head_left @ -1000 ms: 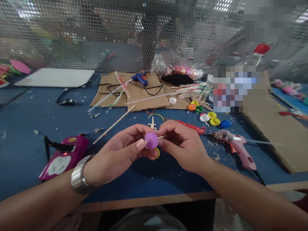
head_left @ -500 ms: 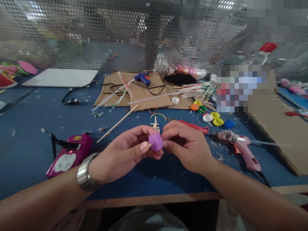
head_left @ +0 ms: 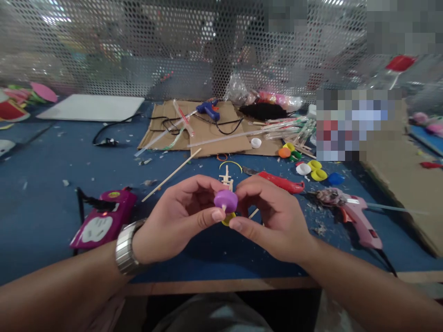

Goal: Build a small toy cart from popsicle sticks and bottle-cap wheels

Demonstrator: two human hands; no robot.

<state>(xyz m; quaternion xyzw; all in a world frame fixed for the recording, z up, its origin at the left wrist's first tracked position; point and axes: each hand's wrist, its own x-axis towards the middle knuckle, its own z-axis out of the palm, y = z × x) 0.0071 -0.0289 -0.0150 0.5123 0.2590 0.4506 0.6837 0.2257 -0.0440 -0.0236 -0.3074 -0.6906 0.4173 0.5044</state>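
My left hand (head_left: 180, 216) pinches a purple bottle cap (head_left: 225, 200) between thumb and fingers. A short thin stick end pokes out of the cap's near face. Just below it shows part of a yellow cap (head_left: 228, 219); what supports it is hidden. My right hand (head_left: 273, 216) is close on the other side, thumb and forefinger apart, the thumb tip by the yellow cap. A bit of stick (head_left: 254, 213) shows between its fingers; I cannot tell whether it touches them. Behind the purple cap lies a small frame of wooden sticks (head_left: 226, 179).
A red-handled cutter (head_left: 282, 182) and a pink glue gun (head_left: 360, 216) lie right. Several loose caps (head_left: 318, 174) lie beyond. A magenta device (head_left: 107, 216) and a long stick (head_left: 171, 175) are left. Cardboard (head_left: 221, 138) bears a blue glue gun (head_left: 208, 109) at the back.
The purple cap has tipped, so its stick end now points toward me. My right fingers have come off it and spread, and the yellow cap has come into view.
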